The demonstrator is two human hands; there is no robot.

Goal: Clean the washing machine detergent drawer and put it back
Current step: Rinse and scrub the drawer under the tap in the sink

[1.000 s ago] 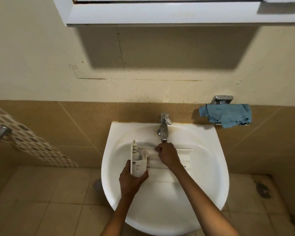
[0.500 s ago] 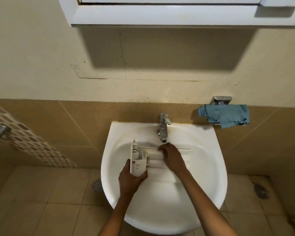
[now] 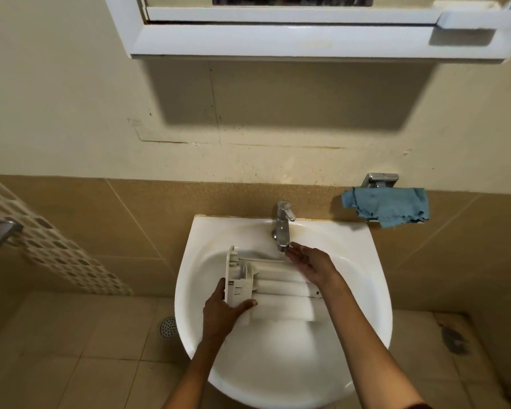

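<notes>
Head view, left to right. A metal bar (image 3: 0, 234) is poking in at the left edge, cut off, over a slanting strip of mosaic tile (image 3: 50, 246). A round perforated floor drain (image 3: 168, 326) is sitting in beige tiles just beside the sink (image 3: 186, 276), a glossy white ceramic basin.

The detergent drawer (image 3: 281, 286), white ribbed plastic, is lying lengthwise across the bowl with its flat front panel standing on edge at the left. The left grip (image 3: 222, 312) is holding that front end, thumb against the panel and fingers curling under the near side, hiding the corner. The chrome faucet (image 3: 283, 225) is standing at the back rim, its spout over the drawer's far rail. The right grip (image 3: 310, 262) is lying wide, fingers straight and holding nothing, fingertips just under the spout, wrist covering the drawer's rear part. Cannot tell whether water is running.

A crumpled blue cloth (image 3: 387, 206) is hanging from a chrome wall holder (image 3: 379, 180) at the right. A white cabinet (image 3: 307, 39) is overhanging, its top cut off. A dark floor stain (image 3: 452, 338) is blurring at far right.
</notes>
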